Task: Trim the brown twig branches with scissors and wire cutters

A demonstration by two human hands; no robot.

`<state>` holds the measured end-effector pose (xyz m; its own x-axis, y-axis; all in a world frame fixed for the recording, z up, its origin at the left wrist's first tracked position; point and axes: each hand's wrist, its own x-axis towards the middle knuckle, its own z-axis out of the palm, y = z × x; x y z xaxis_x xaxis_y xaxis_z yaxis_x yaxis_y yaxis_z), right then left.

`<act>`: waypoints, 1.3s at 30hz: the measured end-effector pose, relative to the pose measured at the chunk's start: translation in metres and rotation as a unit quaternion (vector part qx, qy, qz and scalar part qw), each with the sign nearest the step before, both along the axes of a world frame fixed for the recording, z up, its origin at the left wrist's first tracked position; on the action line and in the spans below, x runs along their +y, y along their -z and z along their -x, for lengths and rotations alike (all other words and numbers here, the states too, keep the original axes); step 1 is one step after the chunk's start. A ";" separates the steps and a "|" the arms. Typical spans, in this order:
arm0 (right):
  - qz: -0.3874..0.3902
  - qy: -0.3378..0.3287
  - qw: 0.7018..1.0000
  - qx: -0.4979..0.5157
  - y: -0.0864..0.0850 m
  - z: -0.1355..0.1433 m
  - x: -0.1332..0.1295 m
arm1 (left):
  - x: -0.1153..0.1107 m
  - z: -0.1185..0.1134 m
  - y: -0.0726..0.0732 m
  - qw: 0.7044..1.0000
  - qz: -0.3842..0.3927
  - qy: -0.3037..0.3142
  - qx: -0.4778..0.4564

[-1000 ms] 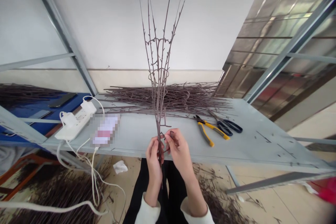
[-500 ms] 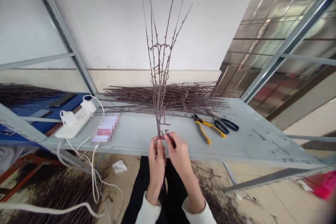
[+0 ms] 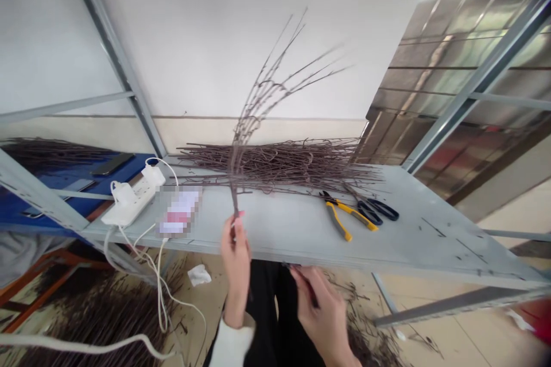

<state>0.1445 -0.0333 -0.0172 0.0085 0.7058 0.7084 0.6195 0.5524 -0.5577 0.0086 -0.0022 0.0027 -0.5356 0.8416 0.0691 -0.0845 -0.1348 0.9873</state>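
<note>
My left hand (image 3: 236, 243) is closed round the lower stem of a branching bundle of thin brown twigs (image 3: 236, 183). The bundle rises above the table's front edge, its tips bent to the right and blurred. A small pink spot shows by the thumb, too blurred to name. Lower and to the right, below the table edge, my right hand (image 3: 321, 304) is closed with its fingers curled. Something dark and thin pokes out at its fingertips, but I cannot make out what it is.
A pile of twigs (image 3: 275, 160) lies along the back of the grey table (image 3: 284, 223). Yellow-handled pliers (image 3: 340, 215) and dark scissors (image 3: 376, 210) lie at right. At left are a power strip (image 3: 129, 206), a blurred-out phone (image 3: 179, 212) and hanging white cables. More twigs (image 3: 99, 321) cover the floor.
My left hand has moved left with the twig bundle, whose tips now sweep right. The right hand has come away from the stem, down and right below the table edge.
</note>
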 end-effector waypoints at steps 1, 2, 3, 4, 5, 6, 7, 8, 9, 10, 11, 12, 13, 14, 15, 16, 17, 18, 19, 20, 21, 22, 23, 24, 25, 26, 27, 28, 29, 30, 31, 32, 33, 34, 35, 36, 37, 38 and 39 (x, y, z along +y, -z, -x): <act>-0.003 0.044 0.999 0.005 0.005 -0.011 -0.006 | 0.001 0.006 -0.002 1.000 0.011 0.009 -0.006; 0.007 0.109 0.994 0.011 0.009 -0.024 -0.011 | 0.001 0.011 -0.004 0.999 0.016 0.027 -0.012; 0.034 0.163 0.986 0.015 0.014 -0.038 -0.014 | 0.000 0.014 -0.004 0.998 0.022 0.048 -0.018; 0.076 0.202 0.976 0.018 0.019 -0.054 -0.016 | -0.001 0.014 -0.003 0.997 0.025 0.068 -0.022; 0.117 0.229 0.966 0.023 0.024 -0.070 -0.018 | -0.002 0.013 -0.001 0.995 0.028 0.089 -0.026; 0.167 0.244 0.955 0.021 0.029 -0.087 -0.019 | -0.003 0.010 0.000 0.993 0.031 0.107 -0.029; 0.219 0.247 0.944 0.012 0.035 -0.104 -0.021 | -0.005 0.006 0.002 0.991 0.033 0.122 -0.031; 0.269 0.238 0.933 -0.003 0.042 -0.120 -0.023 | -0.006 0.003 0.003 0.990 0.033 0.135 -0.031; 0.309 0.227 0.923 -0.021 0.049 -0.135 -0.025 | -0.007 0.000 0.004 0.989 0.032 0.145 -0.030; 0.328 0.235 0.914 -0.043 0.055 -0.147 -0.027 | -0.008 -0.002 0.004 0.987 0.030 0.152 -0.029; 0.338 0.257 0.902 -0.071 0.060 -0.158 -0.028 | -0.008 -0.003 0.004 0.987 0.029 0.159 -0.027; 0.337 0.286 0.892 -0.094 0.063 -0.164 -0.029 | -0.009 -0.004 0.004 0.986 0.027 0.165 -0.025; 0.330 0.310 0.885 -0.110 0.062 -0.166 -0.028 | -0.010 -0.004 0.004 0.985 0.027 0.170 -0.026; 0.323 0.317 0.885 -0.109 0.057 -0.164 -0.026 | -0.010 -0.004 0.005 0.984 0.027 0.174 -0.027; 0.317 0.304 0.894 -0.092 0.049 -0.157 -0.021 | -0.011 -0.004 0.005 0.983 0.027 0.177 -0.030; 0.311 0.261 0.912 -0.055 0.037 -0.146 -0.016 | -0.012 -0.004 0.006 0.983 0.027 0.179 -0.034; 0.306 0.207 0.929 -0.005 0.022 -0.131 -0.008 | -0.013 -0.006 0.007 0.982 0.028 0.181 -0.038; 0.310 0.138 0.940 0.034 0.006 -0.114 0.000 | -0.014 -0.007 0.008 0.982 0.029 0.183 -0.041; 0.302 0.076 0.949 0.060 -0.010 -0.095 0.009 | -0.016 -0.009 0.010 0.981 0.029 0.185 -0.042; 0.284 0.034 0.955 0.079 -0.025 -0.076 0.019 | -0.017 -0.011 0.011 0.981 0.027 0.188 -0.041; 0.262 0.003 0.961 0.092 -0.038 -0.057 0.029 | -0.018 -0.013 0.012 0.980 0.024 0.191 -0.040; 0.250 -0.020 0.964 0.091 -0.049 -0.040 0.039 | -0.019 -0.015 0.013 0.980 0.022 0.195 -0.038; 0.245 -0.035 0.965 0.083 -0.056 -0.025 0.049 | -0.020 -0.016 0.014 0.979 0.019 0.200 -0.038; 0.247 -0.054 0.965 0.068 -0.061 -0.012 0.057 | -0.020 -0.017 0.015 0.977 0.018 0.207 -0.040; 0.250 -0.069 0.964 0.051 -0.063 -0.002 0.065 | -0.021 -0.018 0.015 0.976 0.020 0.212 -0.045; 0.254 -0.081 0.963 0.039 -0.063 0.006 0.072 | -0.021 -0.018 0.015 0.975 0.023 0.217 -0.052; 0.256 -0.088 0.962 0.033 -0.061 0.011 0.077 | -0.021 -0.018 0.016 0.973 0.029 0.221 -0.062; 0.257 -0.091 0.962 0.034 -0.058 0.015 0.081 | -0.020 -0.019 0.016 0.971 0.037 0.223 -0.074; 0.255 -0.091 0.962 0.041 -0.055 0.018 0.083 | -0.020 -0.020 0.016 0.970 0.047 0.224 -0.087; 0.253 -0.089 0.962 0.052 -0.050 0.020 0.083 | -0.019 -0.021 0.017 0.968 0.058 0.222 -0.098; 0.248 -0.083 0.963 0.063 -0.045 0.022 0.083 | -0.019 -0.023 0.018 0.968 0.070 0.217 -0.108; 0.241 -0.073 0.965 0.074 -0.041 0.024 0.081 | -0.019 -0.025 0.019 0.968 0.080 0.211 -0.114; 0.233 -0.058 0.967 0.082 -0.036 0.027 0.079 | -0.019 -0.027 0.019 0.968 0.087 0.203 -0.118; 0.226 -0.039 0.969 0.089 -0.032 0.030 0.076 | -0.019 -0.029 0.020 0.969 0.090 0.195 -0.119; 0.220 -0.018 0.971 0.095 -0.028 0.033 0.072 | -0.020 -0.031 0.021 0.970 0.092 0.188 -0.120; 0.214 0.001 0.972 0.101 -0.024 0.037 0.069 | -0.021 -0.033 0.021 0.972 0.090 0.181 -0.119; 0.210 0.013 0.972 0.108 -0.021 0.040 0.066 | -0.022 -0.034 0.022 0.974 0.086 0.176 -0.116; 0.208 0.019 0.971 0.114 -0.019 0.043 0.063 | -0.023 -0.035 0.022 0.975 0.083 0.171 -0.113; 0.208 0.021 0.970 0.121 -0.017 0.045 0.060 | -0.024 -0.036 0.022 0.976 0.082 0.167 -0.111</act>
<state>0.0993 0.0270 -0.0002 0.1746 0.9256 0.3357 0.4602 0.2247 -0.8589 0.0442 -0.0260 -0.0195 -0.2151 0.9622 -0.1669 -0.3105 0.0947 0.9459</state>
